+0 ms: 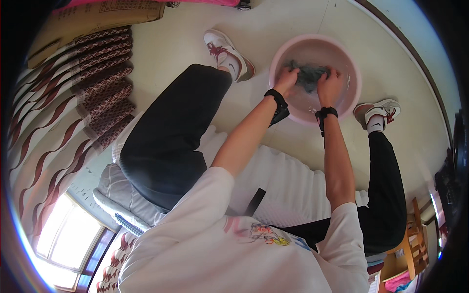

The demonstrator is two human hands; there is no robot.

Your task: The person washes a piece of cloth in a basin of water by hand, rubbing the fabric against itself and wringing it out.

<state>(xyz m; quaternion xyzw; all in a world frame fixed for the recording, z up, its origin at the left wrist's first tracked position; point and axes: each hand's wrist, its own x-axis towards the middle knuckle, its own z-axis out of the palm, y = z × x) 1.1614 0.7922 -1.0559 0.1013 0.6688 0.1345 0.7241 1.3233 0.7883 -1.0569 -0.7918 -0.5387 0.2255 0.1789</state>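
Note:
A pink round basin (pixel 359 80) stands on the floor between my feet, with cloudy water inside. In the water lies a dark grey-green wet cloth (pixel 309 78), bunched up; its exact kind does not show. My left hand (pixel 287 79) has its fingers closed on the cloth's left side. My right hand (pixel 330 85) grips the right side of the same cloth, fingers bent round it. Both wrists wear black straps, and the left one carries a dark device (pixel 278 108). Part of the cloth is hidden by my fingers and the water.
I sit on a bed edge with a white ribbed cover (pixel 288 176). My shoes, left (pixel 229 54) and right (pixel 378 112), flank the basin. A patterned curtain (pixel 97 83) and a cardboard box (pixel 102 17) are on the left. A wooden chair (pixel 415 244) stands at the lower right.

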